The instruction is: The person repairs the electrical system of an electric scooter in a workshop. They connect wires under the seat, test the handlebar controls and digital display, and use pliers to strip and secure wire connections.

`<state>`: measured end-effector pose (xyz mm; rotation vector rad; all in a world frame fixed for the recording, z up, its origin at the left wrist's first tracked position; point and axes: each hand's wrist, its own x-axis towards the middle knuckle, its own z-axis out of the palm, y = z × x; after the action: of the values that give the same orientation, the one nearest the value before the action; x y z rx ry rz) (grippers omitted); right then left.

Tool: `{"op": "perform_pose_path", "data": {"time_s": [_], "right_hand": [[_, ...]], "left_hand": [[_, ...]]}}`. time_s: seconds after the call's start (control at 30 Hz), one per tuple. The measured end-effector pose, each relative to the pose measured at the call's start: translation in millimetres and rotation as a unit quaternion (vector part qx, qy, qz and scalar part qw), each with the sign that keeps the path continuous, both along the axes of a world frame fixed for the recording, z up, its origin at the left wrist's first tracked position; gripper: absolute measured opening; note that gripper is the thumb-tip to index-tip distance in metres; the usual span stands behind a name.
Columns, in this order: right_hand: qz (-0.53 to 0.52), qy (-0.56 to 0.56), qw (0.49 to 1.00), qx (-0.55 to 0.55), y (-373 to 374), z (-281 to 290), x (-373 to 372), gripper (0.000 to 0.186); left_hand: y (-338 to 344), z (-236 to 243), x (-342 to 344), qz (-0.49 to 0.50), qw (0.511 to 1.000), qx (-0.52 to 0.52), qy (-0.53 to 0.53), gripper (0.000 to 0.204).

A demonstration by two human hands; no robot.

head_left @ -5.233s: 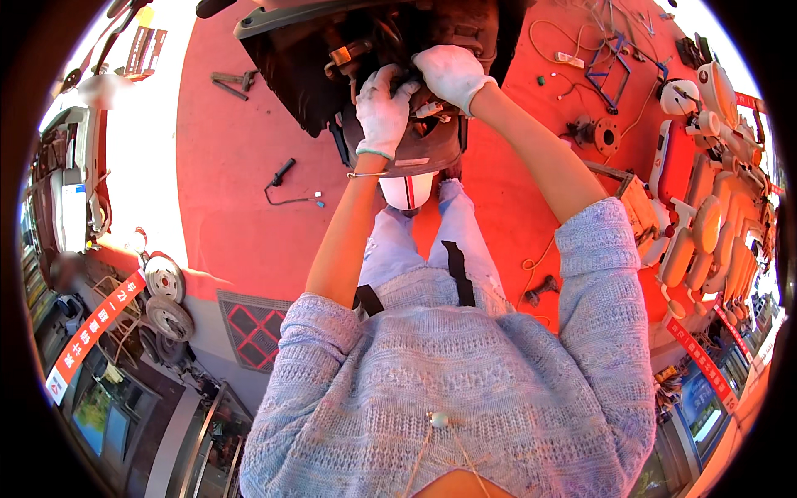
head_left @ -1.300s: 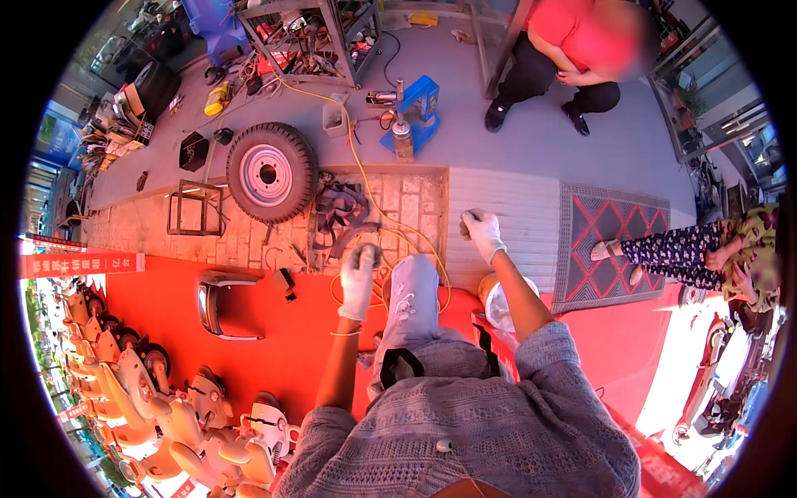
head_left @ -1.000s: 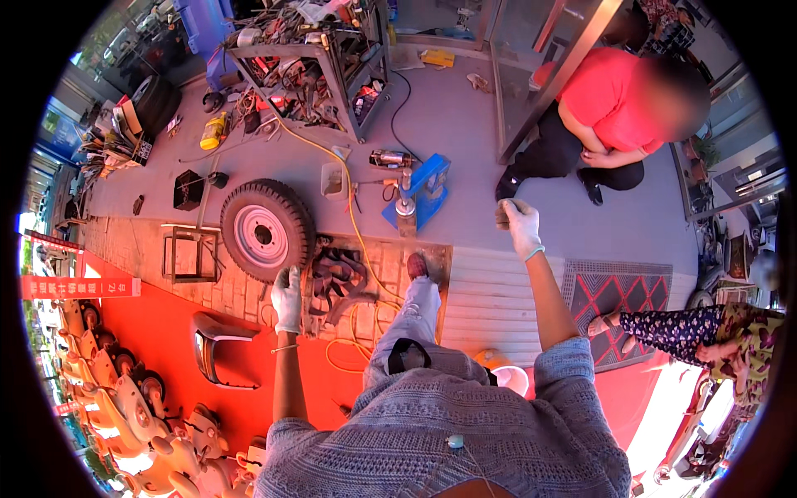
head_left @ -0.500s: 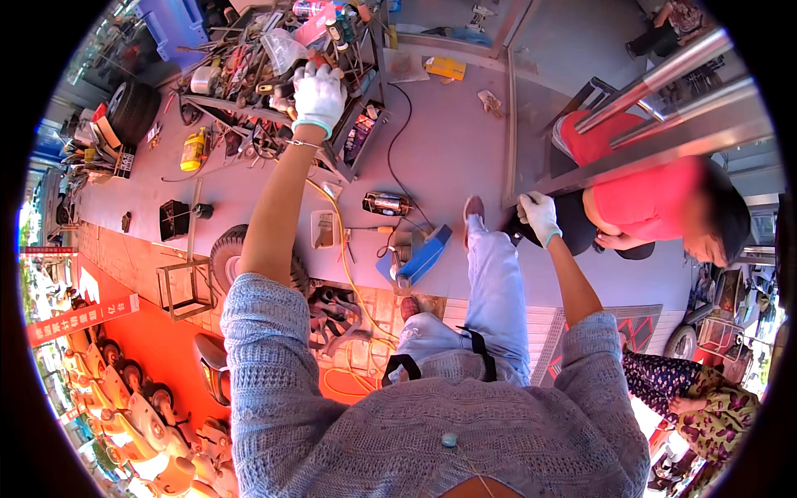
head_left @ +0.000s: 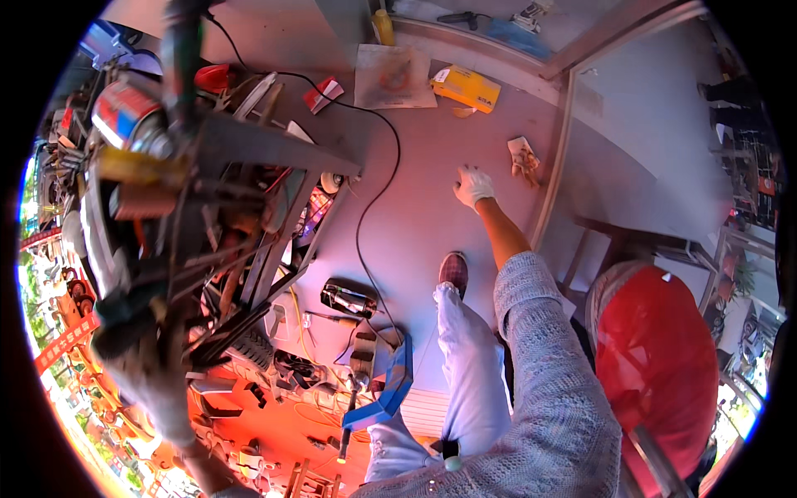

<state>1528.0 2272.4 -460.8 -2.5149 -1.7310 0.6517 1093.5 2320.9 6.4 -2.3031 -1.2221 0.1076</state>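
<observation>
My left hand [head_left: 158, 390], gloved in white and smeared by motion, is low on the left among tools on a cluttered metal rack [head_left: 295, 149]; its fingers are unclear. Around it are dark bars, handles and a spray can [head_left: 129, 116]. My right hand [head_left: 471, 187], also gloved, is over the grey floor [head_left: 436, 216] with its fingers curled; anything inside is hidden. To its upper right lies a crumpled pale scrap [head_left: 523, 158], and above it a yellow box [head_left: 465, 87]. Below it are a black cylindrical tool [head_left: 349, 296] and a blue steel piece [head_left: 398, 373].
A black cable [head_left: 394, 124] winds down the floor. A glass partition with a metal frame [head_left: 556, 133] runs along the top and right. A large red rounded form [head_left: 652, 365] is close at the lower right. Red ground with scattered items shows at the bottom left.
I have moved up to the rack, which now fills the left side. My left hand has dropped from atop the pile to low left; my right hand reaches farther up, over the floor.
</observation>
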Motion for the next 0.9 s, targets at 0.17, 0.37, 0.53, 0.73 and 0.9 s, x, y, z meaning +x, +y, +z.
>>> {"op": "perform_pose_path", "data": {"time_s": [0.17,0.37,0.53,0.73,0.9], "right_hand": [[0.069,-0.01,0.998,0.009,137.6,-63.3,35.8,0.043],[0.114,-0.08,0.988,0.07,235.1,-147.5,47.9,0.065],[0.08,-0.083,0.992,0.047,189.1,-163.3,23.1,0.067],[0.122,0.041,0.991,-0.037,30.7,-164.5,-12.4,0.06],[-0.105,-0.113,0.984,0.087,47.5,-106.0,21.4,0.045]], "left_hand": [[-19.2,7.7,-49.9,0.181,0.979,-0.088,-0.039,0.027],[-27.6,15.4,-71.4,0.181,0.979,-0.06,0.065,0.026],[-47.2,32.2,-93.7,0.189,0.97,-0.049,0.147,0.027],[-60.0,39.8,-118.5,0.17,0.944,0.008,0.282,0.03],[-46.3,32.3,-110.0,0.155,0.973,-0.06,0.161,0.026]]}}
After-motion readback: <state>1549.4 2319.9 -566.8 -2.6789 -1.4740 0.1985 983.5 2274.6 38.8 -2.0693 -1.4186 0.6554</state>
